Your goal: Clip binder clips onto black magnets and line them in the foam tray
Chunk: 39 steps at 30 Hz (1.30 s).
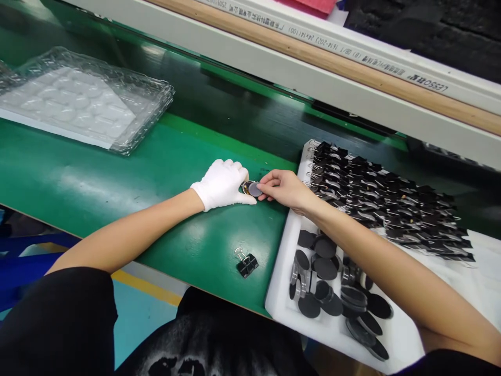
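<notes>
My left hand (226,184), in a white glove, curls its fingers and thumb around a small round part (246,187) with a dark face and a bit of gold colour. Between the thumb and fingers of my bare right hand (282,189) is a grey disc (254,189), which overlaps the round part. Whether the two are pressed together cannot be made out. On the green tabletop (188,240) below my hands lies a black binder clip (247,263) with its wire handles pointing up and left.
At the right, a white foam tray (279,284) holds loose dark discs (324,265) and, farther back, rows of black binder clips (376,193). Clear plastic blister trays (86,104) lie at the far left. A pale rail (274,68) crosses the back.
</notes>
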Each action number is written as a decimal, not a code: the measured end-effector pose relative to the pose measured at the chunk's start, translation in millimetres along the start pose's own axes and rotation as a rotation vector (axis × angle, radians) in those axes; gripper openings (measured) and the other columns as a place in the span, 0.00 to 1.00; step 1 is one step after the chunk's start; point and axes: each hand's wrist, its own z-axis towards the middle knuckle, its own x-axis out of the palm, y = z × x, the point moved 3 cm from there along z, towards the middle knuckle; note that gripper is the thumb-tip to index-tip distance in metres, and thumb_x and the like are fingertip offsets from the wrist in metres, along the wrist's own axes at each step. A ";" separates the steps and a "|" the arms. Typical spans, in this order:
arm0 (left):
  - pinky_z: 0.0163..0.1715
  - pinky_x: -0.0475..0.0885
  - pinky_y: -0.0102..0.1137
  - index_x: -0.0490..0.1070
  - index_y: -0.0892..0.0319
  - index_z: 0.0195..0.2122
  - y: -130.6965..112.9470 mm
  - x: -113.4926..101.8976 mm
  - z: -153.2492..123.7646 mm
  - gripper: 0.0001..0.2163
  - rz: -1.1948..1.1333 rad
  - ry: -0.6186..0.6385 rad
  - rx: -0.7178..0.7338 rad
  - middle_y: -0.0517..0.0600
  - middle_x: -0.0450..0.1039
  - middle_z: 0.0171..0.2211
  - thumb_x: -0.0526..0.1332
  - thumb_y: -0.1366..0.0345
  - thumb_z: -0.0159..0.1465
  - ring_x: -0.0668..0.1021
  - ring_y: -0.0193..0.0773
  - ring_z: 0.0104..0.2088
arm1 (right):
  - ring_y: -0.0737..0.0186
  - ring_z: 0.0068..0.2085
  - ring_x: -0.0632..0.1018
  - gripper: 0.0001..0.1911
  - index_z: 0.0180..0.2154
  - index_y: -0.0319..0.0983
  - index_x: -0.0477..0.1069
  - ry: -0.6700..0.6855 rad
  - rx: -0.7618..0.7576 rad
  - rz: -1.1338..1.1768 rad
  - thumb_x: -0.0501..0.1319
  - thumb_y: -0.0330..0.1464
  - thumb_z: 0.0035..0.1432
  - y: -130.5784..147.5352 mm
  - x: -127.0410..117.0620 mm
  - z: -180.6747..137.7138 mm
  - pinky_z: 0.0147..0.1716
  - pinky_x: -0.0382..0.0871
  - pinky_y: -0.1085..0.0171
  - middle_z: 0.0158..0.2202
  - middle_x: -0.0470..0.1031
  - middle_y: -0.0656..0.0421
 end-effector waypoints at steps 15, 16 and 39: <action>0.46 0.64 0.44 0.74 0.58 0.59 4.1 7.2 -3.2 0.27 -0.131 -0.046 -0.026 0.59 0.76 0.51 0.60 0.43 0.68 0.76 0.55 0.50 | 0.59 0.39 0.77 0.10 0.48 0.42 0.73 0.459 -0.691 -0.652 0.66 0.40 0.70 27.9 21.4 -85.0 0.38 0.69 0.62 0.44 0.76 0.56; 0.47 0.63 0.44 0.74 0.57 0.58 4.1 7.5 -3.5 0.25 -0.145 -0.059 -0.049 0.58 0.77 0.51 0.58 0.44 0.70 0.75 0.55 0.50 | 0.59 0.41 0.77 0.09 0.49 0.42 0.74 0.536 -0.729 -0.694 0.66 0.37 0.70 25.9 27.8 -96.9 0.40 0.70 0.62 0.47 0.76 0.55; 0.41 0.63 0.39 0.80 0.58 0.44 28.7 -0.1 6.6 0.21 -0.089 0.025 0.012 0.55 0.79 0.41 0.66 0.44 0.63 0.77 0.51 0.44 | 0.36 0.59 0.69 0.28 0.53 0.43 0.74 -0.419 -0.204 -0.753 0.46 0.54 0.74 32.0 -21.6 11.3 0.57 0.62 0.37 0.56 0.69 0.43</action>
